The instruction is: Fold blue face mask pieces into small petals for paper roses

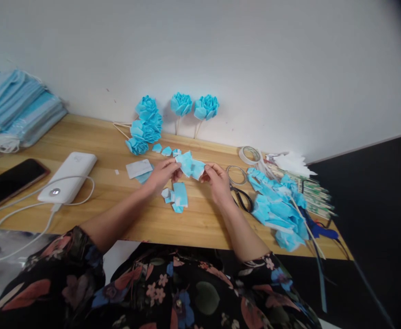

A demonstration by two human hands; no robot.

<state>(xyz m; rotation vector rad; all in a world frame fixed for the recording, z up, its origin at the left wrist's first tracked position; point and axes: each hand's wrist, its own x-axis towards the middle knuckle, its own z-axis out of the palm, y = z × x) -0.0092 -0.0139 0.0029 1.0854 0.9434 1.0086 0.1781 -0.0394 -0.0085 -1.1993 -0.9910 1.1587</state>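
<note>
A crumpled piece of light-blue mask fabric (191, 165) is stretched between my two hands above the table. Its left end is pinched by my left hand (166, 173), and its right end by my right hand (217, 180). Just below lie small blue cut pieces (180, 194), some folded. Left of my left hand rest a white and a blue flat piece (139, 170). Behind it sit a few blue petal-like pieces (166, 151). Black-handled scissors (243, 200) lie beside my right wrist, partly hidden by it.
Several blue fabric flowers on sticks (147, 123) stand or lie against the wall. Tape rolls (249, 156) and a heap of blue scraps (279, 210) are at right, with a blue-handled tool (324, 231). Stacked masks (18, 107), a phone (12, 185) and a cabled power bank (68, 178) occupy the left.
</note>
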